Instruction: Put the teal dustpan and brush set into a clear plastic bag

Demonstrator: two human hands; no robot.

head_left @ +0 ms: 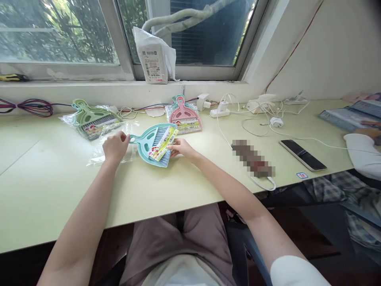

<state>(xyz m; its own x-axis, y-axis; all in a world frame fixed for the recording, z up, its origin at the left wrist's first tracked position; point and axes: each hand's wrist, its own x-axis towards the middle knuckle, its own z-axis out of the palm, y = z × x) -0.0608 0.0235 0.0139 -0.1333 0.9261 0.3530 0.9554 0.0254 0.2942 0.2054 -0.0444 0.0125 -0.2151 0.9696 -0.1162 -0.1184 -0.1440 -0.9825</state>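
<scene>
One teal plastic dustpan-and-brush set [142, 153] lies unwrapped, left grip [114, 147] clamped on its handle, right grip [183, 147] on its edge. Green plastic set [77, 119] and pink plastic set [181, 106] sit in clear film [97, 154].

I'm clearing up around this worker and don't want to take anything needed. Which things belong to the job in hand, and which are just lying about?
Likely in the job:
- turquoise plastic dustpan-and-brush set, in both hands
- crumpled clear plastic bag
- green and pink plastic dustpan sets, probably

Just lying about:
- black-screened phone
- coiled red-and-blue wire
- yellow-and-black tool
</scene>
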